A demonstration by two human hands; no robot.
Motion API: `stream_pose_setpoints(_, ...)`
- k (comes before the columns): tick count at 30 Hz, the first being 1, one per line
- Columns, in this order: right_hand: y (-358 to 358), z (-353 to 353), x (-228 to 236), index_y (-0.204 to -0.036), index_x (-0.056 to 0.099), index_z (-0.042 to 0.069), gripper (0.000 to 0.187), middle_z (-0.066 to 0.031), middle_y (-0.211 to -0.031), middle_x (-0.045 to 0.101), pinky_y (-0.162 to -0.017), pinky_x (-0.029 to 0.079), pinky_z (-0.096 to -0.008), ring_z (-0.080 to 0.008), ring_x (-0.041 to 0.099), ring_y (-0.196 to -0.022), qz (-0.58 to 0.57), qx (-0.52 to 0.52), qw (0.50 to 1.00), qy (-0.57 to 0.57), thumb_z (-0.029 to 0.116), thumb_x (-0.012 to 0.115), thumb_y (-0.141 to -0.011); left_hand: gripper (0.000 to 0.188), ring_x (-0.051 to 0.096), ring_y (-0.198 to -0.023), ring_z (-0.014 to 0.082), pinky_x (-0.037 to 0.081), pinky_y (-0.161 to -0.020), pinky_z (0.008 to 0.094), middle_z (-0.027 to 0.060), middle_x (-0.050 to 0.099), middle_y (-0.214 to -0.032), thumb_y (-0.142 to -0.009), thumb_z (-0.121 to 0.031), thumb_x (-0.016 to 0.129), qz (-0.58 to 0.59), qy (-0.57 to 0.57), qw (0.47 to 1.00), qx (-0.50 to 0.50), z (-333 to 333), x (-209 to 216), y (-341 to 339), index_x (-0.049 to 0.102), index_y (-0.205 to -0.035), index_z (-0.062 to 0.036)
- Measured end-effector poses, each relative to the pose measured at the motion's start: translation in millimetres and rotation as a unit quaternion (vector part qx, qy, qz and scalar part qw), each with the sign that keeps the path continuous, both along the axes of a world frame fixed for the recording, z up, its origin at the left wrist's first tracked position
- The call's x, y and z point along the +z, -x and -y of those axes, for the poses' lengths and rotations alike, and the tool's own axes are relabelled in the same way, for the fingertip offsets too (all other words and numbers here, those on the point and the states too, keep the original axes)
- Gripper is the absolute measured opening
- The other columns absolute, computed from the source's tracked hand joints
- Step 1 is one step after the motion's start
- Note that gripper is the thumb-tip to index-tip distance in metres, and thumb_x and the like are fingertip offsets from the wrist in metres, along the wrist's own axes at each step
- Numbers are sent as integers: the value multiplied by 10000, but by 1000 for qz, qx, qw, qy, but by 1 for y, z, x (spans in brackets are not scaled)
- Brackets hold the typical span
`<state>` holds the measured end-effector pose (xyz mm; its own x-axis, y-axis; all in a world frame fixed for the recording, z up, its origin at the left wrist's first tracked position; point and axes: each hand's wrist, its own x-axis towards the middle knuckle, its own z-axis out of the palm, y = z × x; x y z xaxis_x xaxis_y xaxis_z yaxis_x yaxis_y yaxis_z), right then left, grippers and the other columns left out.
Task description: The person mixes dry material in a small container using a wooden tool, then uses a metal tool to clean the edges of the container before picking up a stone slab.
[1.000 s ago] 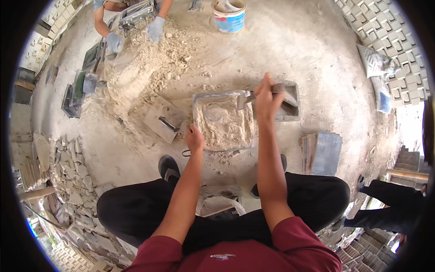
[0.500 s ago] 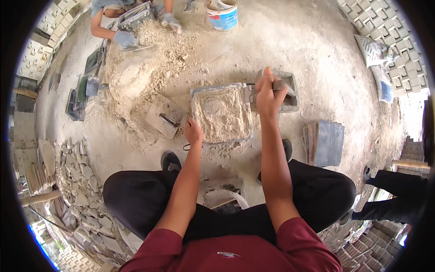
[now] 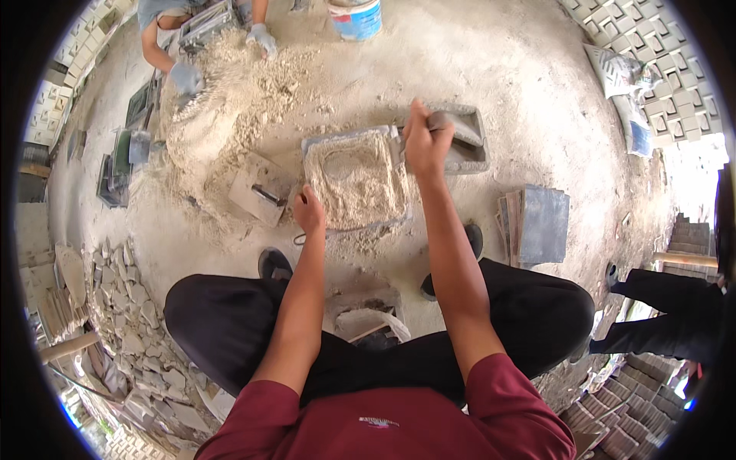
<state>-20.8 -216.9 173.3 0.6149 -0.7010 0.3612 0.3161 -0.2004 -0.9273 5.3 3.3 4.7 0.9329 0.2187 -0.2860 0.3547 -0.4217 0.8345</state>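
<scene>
A square mould (image 3: pixel 310 175) full of damp, sandy mix (image 3: pixel 359 188) lies on the floor in front of me. The mix is rough, with a shallow rounded hollow towards its far side. At the mould's left edge my left hand (image 3: pixel 309 211) is closed, its fingers curled against the rim. My right hand (image 3: pixel 428 146) grips the handle of a trowel (image 3: pixel 438 120) by the mould's right edge; the hand and mould hide most of its blade. Just beyond that hand stands a grey rectangular tray (image 3: pixel 481 142). Left of the mould, a square board with a dark handle (image 3: pixel 257 192) lies flat.
A heap of sandy mix (image 3: pixel 207 130) spreads at the far left, where a co-worker's gloved hand (image 3: pixel 186 78) works. A bucket (image 3: pixel 356 19) stands beyond. Thin slabs (image 3: pixel 543 226) lean at right, near a standing person's legs (image 3: pixel 659 307). Broken pieces (image 3: pixel 126 291) cover the left.
The whole view has shifted slightly. My right hand and the trowel have moved a little left, closer to the mould. The hollow in the mix looks larger. My left hand keeps its place.
</scene>
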Motion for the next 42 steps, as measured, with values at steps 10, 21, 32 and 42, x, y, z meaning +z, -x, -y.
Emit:
stream_pose_setpoints(10, 20, -25, 24, -509, 417, 26, 443, 61, -488, 368, -410, 186, -250, -24, 300, -479, -23, -20, 999, -38, 139, 515, -926, 479, 567, -752, 354, 414, -687, 451, 200, 602, -819, -889, -415, 471, 32, -21, 999, 8, -6, -11, -4, 574, -854, 52)
stream_pose_setpoints(21, 45, -27, 17, -523, 366, 28, 439, 70, -513, 338, -432, 194, -242, -21, 278, -511, 1, -36, 999, -37, 124, 504, -928, 475, 553, -693, 340, 405, -660, 453, 183, 585, -754, -892, -411, 472, 7, -15, 1000, 4, 3, -1, -2, 564, -810, 48)
stream_pose_setpoints(32, 53, -28, -11, -469, 372, 50, 482, 22, -455, 385, -404, 207, -258, -50, 292, -420, -88, -37, 995, 43, 127, 469, -935, 464, 577, -747, 337, 427, -702, 442, 178, 614, -823, -904, -402, 468, -12, 8, 1000, 0, 11, -6, -7, 584, -859, 45)
stream_pose_setpoints(42, 60, -51, 11, -518, 384, 48, 432, 49, -479, 364, -410, 200, -250, -32, 308, -455, -93, -27, 992, -86, 151, 495, -923, 483, 585, -772, 368, 433, -714, 451, 200, 614, -819, -883, -435, 487, 1, -20, 1000, 10, -6, -13, -6, 601, -858, 33)
